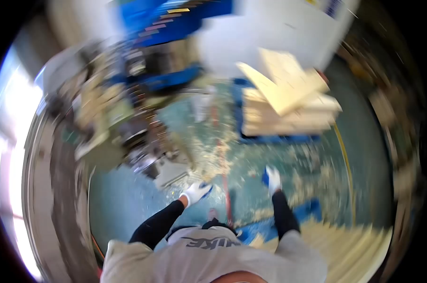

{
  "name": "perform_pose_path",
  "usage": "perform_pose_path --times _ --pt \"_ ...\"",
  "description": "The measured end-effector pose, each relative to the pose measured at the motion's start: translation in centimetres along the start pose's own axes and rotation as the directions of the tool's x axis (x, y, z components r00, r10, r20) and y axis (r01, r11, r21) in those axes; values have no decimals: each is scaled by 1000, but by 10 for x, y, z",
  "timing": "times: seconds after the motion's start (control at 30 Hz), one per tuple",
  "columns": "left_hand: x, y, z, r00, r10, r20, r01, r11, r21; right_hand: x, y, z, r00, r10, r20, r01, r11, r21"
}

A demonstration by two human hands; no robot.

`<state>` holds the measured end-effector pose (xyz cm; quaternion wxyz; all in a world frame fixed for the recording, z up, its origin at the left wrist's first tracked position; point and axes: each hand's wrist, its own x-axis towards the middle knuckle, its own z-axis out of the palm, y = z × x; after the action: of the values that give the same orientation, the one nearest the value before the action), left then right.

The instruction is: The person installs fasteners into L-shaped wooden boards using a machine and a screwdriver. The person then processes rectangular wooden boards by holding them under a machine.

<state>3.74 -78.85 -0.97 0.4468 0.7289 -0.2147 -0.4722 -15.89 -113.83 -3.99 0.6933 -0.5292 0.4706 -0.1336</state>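
Note:
My left hand (197, 193), in a white glove with blue on the palm side, is held over the floor just right of a grey machine part (170, 172). Nothing shows in it, but blur hides how its fingers stand. My right hand (272, 179), gloved the same way, hangs over the floor below a stack of pale boards (289, 115). Its fingers are smeared too, and no object can be made out in it. Both hands are well apart from each other.
The board stack rests on a blue pallet (239, 99), its top boards askew. Machinery (128, 118) stands at the left. More pale pieces (340, 250) lie at the lower right beside a blue pallet (310, 210). Debris is scattered over the green floor (251, 160).

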Motion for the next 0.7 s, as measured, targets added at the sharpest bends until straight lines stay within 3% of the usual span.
perform_pose_path --times 0.03,0.07,0.1,0.13,0.2,0.23,0.27,0.3,0.33,0.4,0.47,0.53,0.57,0.6,0.7 --pt "-28 -45 -13 973 145 -179 -108 974 201 3 44 9 1000 -3 5 3 1000 -21" --pt "-58 -69 -35 969 -193 -154 212 971 113 -14 74 29 995 17 -99 -14 1000 21" --pt "-76 -123 -54 951 -227 -212 244 968 59 -41 77 37 989 73 131 -67 996 -53" --pt "-95 -171 -72 915 -176 -363 221 972 84 -48 97 46 964 129 231 -111 990 -87" --pt "-145 -178 -108 779 -357 -516 280 934 -223 -58 116 79 907 308 287 -268 948 -171" --pt "-164 -172 -130 708 -296 -641 243 955 -171 -58 127 93 886 332 324 -277 939 -204" --pt "-175 -168 -154 639 -296 -709 141 952 -271 -64 130 112 869 358 342 -285 927 -246" --pt "-179 -167 -182 581 -200 -789 87 979 -184 -68 128 131 856 380 351 -287 913 -289" --pt "-178 -161 -208 582 -198 -789 -80 951 -298 -69 124 147 846 391 363 -272 901 -337" --pt "-166 -139 -260 473 -24 -881 -351 912 -213 -65 122 175 839 374 396 -214 895 -392" --pt "-157 -89 -308 429 63 -901 -475 865 -165 -65 107 208 870 318 376 -164 907 -389" --pt "-130 -69 -362 449 172 -877 -630 757 -175 -66 101 241 916 235 326 -128 939 -319" --pt "-132 -36 -377 561 125 -818 -734 531 -423 -69 100 257 936 196 293 -116 956 -268" --pt "-125 -21 -396 579 161 -799 -760 463 -457 -81 93 275 957 166 236 -108 964 -243" --pt "-82 -8 -448 577 192 -794 -783 407 -470 -121 91 311 960 200 194 -169 971 -169"
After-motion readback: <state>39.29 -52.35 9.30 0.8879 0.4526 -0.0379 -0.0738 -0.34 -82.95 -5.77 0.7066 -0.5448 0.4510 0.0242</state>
